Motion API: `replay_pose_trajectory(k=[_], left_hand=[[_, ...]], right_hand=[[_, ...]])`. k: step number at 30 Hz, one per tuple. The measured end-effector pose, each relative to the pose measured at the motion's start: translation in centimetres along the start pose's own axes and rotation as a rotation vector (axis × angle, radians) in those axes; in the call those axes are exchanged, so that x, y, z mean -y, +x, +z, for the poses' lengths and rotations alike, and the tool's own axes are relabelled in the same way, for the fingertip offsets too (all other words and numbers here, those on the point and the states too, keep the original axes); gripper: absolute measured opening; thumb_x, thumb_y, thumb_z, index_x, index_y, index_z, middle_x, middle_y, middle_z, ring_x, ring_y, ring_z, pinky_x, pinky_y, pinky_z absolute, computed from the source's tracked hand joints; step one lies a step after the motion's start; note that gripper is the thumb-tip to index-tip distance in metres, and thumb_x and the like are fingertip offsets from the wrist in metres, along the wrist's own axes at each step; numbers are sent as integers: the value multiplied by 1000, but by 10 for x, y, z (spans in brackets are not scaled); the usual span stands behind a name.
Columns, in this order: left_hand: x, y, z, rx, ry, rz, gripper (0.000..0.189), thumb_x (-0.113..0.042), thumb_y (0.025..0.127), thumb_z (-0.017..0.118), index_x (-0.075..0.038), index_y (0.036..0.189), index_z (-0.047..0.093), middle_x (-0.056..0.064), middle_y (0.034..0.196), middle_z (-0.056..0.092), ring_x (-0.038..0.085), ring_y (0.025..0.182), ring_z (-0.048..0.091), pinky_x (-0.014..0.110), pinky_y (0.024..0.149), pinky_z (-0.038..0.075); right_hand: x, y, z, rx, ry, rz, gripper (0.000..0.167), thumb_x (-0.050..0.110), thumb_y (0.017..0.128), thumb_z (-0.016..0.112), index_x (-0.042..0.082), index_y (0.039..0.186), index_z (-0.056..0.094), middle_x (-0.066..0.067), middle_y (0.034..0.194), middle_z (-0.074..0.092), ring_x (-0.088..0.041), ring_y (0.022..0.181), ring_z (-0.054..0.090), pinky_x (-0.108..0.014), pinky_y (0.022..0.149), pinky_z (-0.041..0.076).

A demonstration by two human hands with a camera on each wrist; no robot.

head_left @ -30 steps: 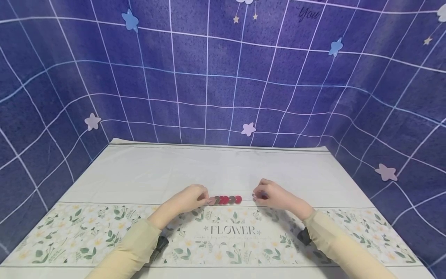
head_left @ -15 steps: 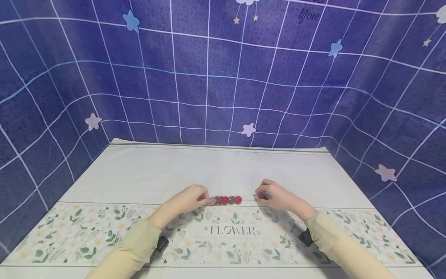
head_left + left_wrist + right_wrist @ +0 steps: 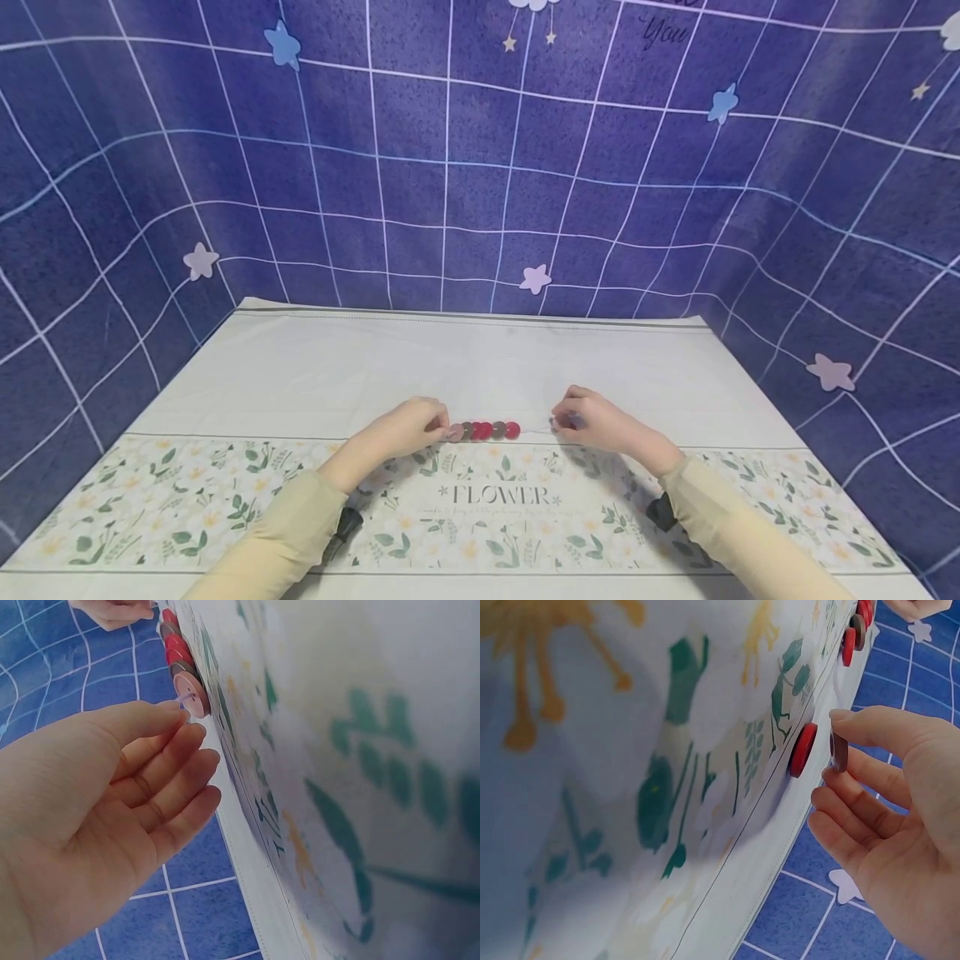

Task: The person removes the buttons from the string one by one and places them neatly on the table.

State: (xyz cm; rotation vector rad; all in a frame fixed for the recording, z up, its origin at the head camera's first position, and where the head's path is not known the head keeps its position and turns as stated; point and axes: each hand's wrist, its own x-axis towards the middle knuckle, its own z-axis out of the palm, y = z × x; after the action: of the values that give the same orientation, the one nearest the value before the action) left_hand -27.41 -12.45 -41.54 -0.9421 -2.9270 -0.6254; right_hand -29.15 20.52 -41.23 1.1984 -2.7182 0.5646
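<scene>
A row of round buttons, red, dark brown and pink, lies overlapping on the white cloth, threaded on a pale string. At the row's left end is a pink button with two holes. My left hand pinches the string beside it between thumb and index finger. To the right of the row, my right hand holds a brown button on edge between thumb and fingers. Close by it in the right wrist view stands a single red button, which the right hand hides in the head view.
The table's white cloth has a floral band with the word FLOWER along its near part. Behind and at both sides hangs a blue curtain with a white grid and stars. Dark wrist devices show under both sleeves.
My right hand has shifted slightly to the right, and more string shows between it and the row. The left hand and the threaded buttons have stayed in place.
</scene>
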Motion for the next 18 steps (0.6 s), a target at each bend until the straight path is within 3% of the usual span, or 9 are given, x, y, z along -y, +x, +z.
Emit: replay_pose_trajectory(k=[18], left_hand=[[0, 0, 1, 5, -10, -4, 8, -17, 88, 64, -13, 81, 63, -8, 73, 55, 5, 65, 47, 21, 64, 44]], right_hand=[[0, -4, -3, -11, -17, 16, 15, 10, 81, 70, 5, 95, 68, 1, 85, 57, -10, 76, 54, -26, 72, 50]])
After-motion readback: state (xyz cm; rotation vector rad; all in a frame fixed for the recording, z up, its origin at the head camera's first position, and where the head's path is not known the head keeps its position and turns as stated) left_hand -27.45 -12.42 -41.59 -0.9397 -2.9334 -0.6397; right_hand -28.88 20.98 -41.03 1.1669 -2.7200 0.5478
